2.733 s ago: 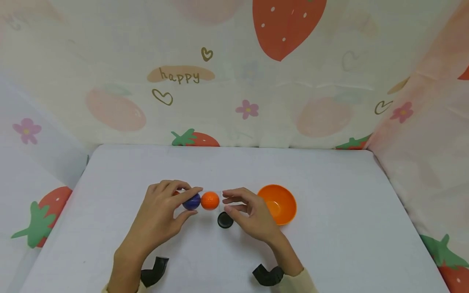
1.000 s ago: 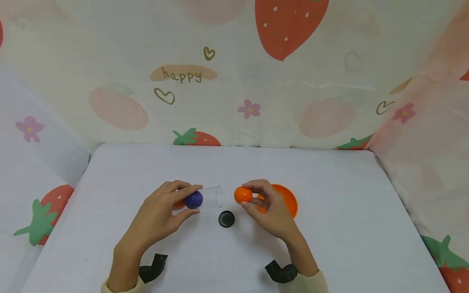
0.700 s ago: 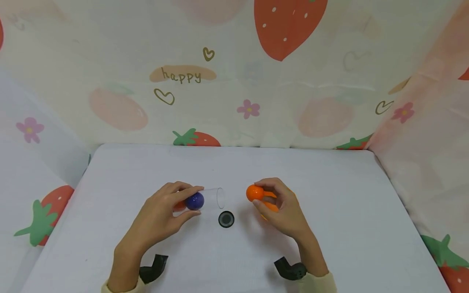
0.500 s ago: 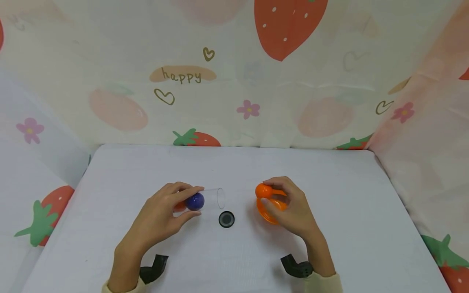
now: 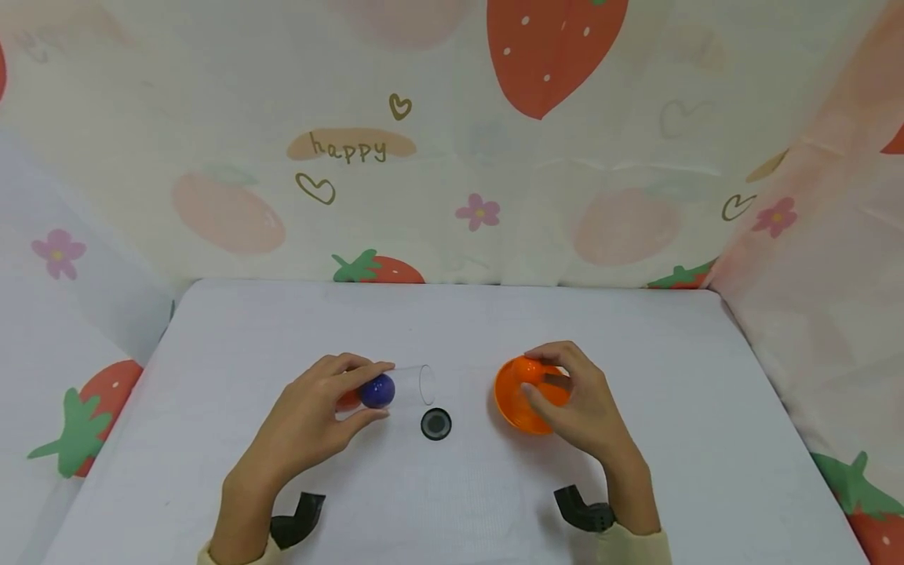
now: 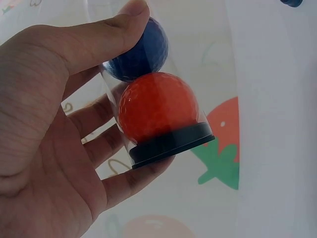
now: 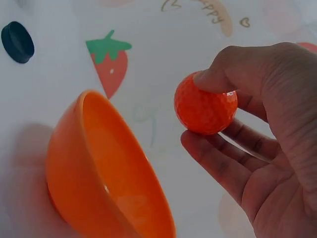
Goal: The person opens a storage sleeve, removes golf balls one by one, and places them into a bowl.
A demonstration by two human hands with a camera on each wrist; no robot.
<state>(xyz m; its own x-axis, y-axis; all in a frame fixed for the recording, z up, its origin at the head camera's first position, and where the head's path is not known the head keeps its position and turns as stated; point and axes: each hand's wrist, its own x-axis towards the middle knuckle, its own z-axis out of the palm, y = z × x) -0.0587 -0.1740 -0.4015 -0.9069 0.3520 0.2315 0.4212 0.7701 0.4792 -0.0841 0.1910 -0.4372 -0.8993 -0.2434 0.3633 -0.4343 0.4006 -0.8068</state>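
My left hand (image 5: 321,412) grips a clear plastic tube (image 5: 410,384) that lies sideways, its uncapped end facing right. Inside it sit a dark blue golf ball (image 6: 143,52) and a red-orange golf ball (image 6: 158,106); the latter rests against a black end cap (image 6: 171,146) in the left wrist view. With thumb and fingers, my right hand (image 5: 582,400) pinches an orange golf ball (image 7: 205,103). That ball is held above the orange bowl (image 5: 512,412), apart from it in the right wrist view.
A loose black cap (image 5: 435,424) lies on the white table (image 5: 452,502) between the hands, just below the tube's uncapped end. Black wrist camera mounts (image 5: 300,520) stick out near both wrists. Patterned cloth (image 5: 452,157) hangs behind and at the sides.
The orange golf ball has left the tube in my right hand and moved rightward to above the bowl. My left hand keeps holding the tube nearly in place.
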